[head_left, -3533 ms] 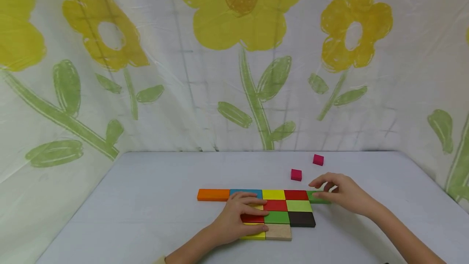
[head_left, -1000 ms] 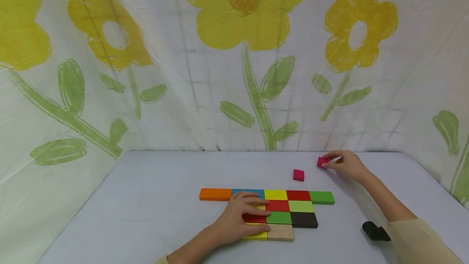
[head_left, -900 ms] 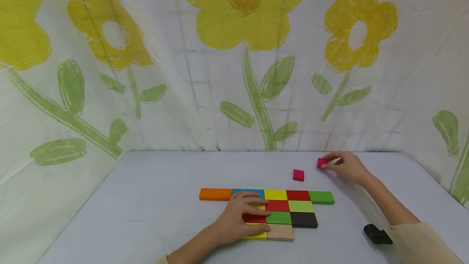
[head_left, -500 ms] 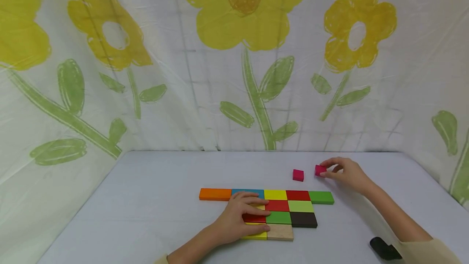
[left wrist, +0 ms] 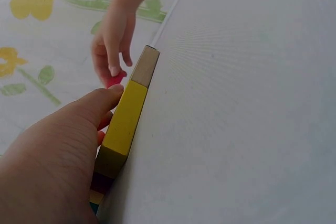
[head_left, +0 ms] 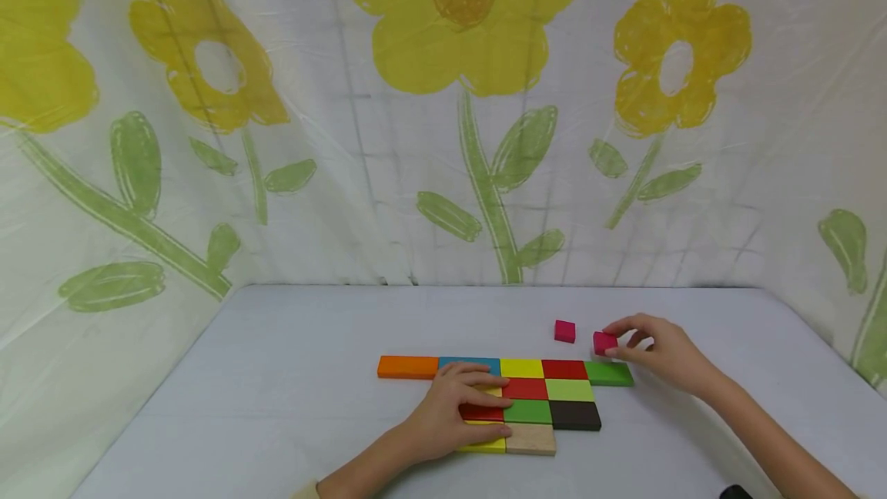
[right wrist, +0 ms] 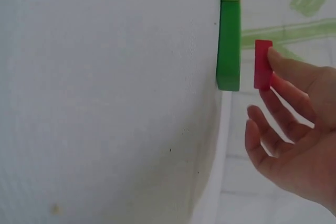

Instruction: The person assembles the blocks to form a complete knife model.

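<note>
My right hand [head_left: 661, 350] pinches a small pink block [head_left: 604, 343] between thumb and fingertips, just behind the green block [head_left: 610, 374] at the right end of the back row. In the right wrist view the pink block [right wrist: 263, 64] is apart from the green block [right wrist: 229, 45]. My left hand [head_left: 450, 414] rests with spread fingers on the flat, stepped layout of coloured wooden blocks, covering part of its left side. In the left wrist view its thumb touches the edge near a yellow block [left wrist: 125, 116], beside a plain wood block [left wrist: 145, 66].
A second pink block [head_left: 564, 331] lies on the white table [head_left: 277, 399] behind the layout. An orange block [head_left: 407, 367] sticks out at the left of the back row. A flower-patterned curtain [head_left: 291, 199] hangs behind the table. Part of a black object [head_left: 734, 492] shows near the right forearm.
The right hand has left the green block, taken hold of the farther pink block, and brought it nearer to the layout's right end. The left hand has stayed in place.
</note>
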